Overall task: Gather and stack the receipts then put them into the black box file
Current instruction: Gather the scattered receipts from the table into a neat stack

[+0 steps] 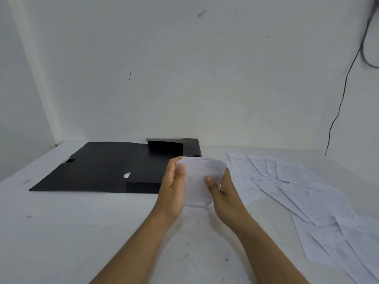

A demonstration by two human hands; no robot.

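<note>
Both hands, left hand (174,193) and right hand (224,198), grip a small stack of receipts (200,179) by its sides (likely squaring edges) above the counter (82,232); loose receipts (297,187) lie right, the open black box file (106,169) left

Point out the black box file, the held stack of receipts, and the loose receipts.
black box file (98,167): head view, open lid panel.
held stack (202,173): head view, top sheet.
loose receipts (293,173): head view, one sheet's middle.

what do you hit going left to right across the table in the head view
black box file, lying open → left hand → stack of receipts held in both hands → right hand → loose receipts spread on the table
</note>
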